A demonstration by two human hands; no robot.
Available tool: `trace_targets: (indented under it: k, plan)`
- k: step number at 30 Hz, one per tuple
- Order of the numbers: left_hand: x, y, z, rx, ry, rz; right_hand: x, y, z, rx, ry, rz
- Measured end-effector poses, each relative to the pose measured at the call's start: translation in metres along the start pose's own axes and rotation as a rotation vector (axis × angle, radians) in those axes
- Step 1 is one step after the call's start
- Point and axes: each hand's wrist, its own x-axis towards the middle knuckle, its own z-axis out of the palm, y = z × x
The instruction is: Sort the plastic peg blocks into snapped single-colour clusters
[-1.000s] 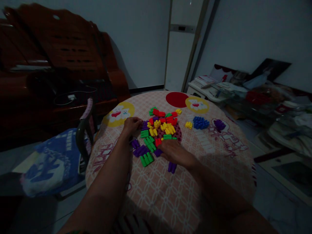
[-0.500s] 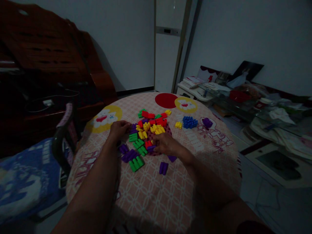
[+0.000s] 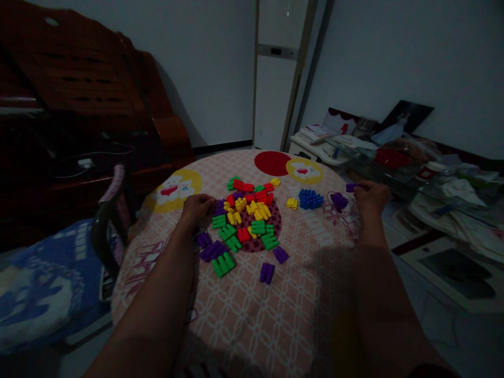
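Observation:
A heap of coloured plastic blocks (image 3: 246,218) in red, yellow, green and purple lies mid-table on a round table (image 3: 252,310) with a pink patterned cloth. My left hand (image 3: 199,208) rests curled at the heap's left edge, fingers closed against purple blocks. My right hand (image 3: 368,197) is out at the table's right edge, pinching a purple block (image 3: 352,187) just right of a small purple pile (image 3: 338,199). A blue pile (image 3: 310,199) and a small yellow pile (image 3: 292,203) sit beside it.
Loose purple blocks (image 3: 266,272) and green blocks (image 3: 222,264) lie nearer me. A chair with a blue cloth (image 3: 43,283) stands at the left, dark wooden furniture (image 3: 79,105) behind it. A cluttered low table (image 3: 394,152) stands to the right.
My right hand left the heap and swung right to the purple pile with a purple block in its fingers. My left hand stayed at the heap's left edge.

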Motion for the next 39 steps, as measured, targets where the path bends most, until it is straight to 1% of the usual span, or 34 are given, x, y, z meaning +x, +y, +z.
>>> trace_targets:
  k: [2,3,5,8,12,15,20,25,29,31,33,35,37,39]
  plan:
    - [0.001,-0.002,0.001,-0.017,-0.007,-0.002,0.01,0.014,0.003,-0.172,-0.02,-0.028]
    - [0.001,-0.002,0.001,-0.02,-0.009,-0.003,0.014,0.019,0.006,-0.237,-0.05,-0.042]
    - [0.001,-0.002,0.001,-0.01,-0.002,0.0,0.019,0.023,0.011,-0.341,-0.13,-0.075]
    - [0.001,-0.002,0.0,0.018,0.005,0.019,0.024,0.023,0.02,-0.421,-0.22,-0.119]
    - [0.001,-0.003,-0.001,0.051,-0.008,0.019,0.025,0.023,0.028,-0.479,-0.282,-0.108]
    - [0.001,-0.002,-0.001,0.039,-0.01,0.003,0.025,0.024,0.031,-0.496,-0.32,-0.103]
    - [0.001,-0.002,0.0,0.012,-0.009,-0.014,0.024,0.021,0.029,-0.451,-0.366,-0.136]
    - [-0.001,0.0,-0.001,0.018,-0.005,0.003,0.02,0.013,0.023,-0.432,-0.444,-0.115]
    - [-0.003,0.002,0.001,0.029,0.014,-0.007,0.012,0.005,0.013,-0.429,-0.415,-0.089]
    - [-0.004,0.003,0.0,0.006,-0.004,-0.014,0.007,-0.004,0.005,-0.413,-0.337,-0.096]
    - [-0.005,0.004,-0.003,0.002,-0.036,-0.01,0.0,-0.017,-0.003,-0.368,-0.232,-0.134]
    - [-0.006,0.005,-0.008,0.071,-0.067,0.004,-0.009,-0.032,-0.009,-0.282,-0.158,-0.194]
    - [-0.006,0.008,-0.014,0.194,-0.113,0.046,-0.022,-0.047,-0.01,-0.161,-0.158,-0.254]
    - [-0.005,0.011,-0.018,0.302,-0.171,0.117,-0.038,-0.061,-0.005,-0.008,-0.219,-0.305]
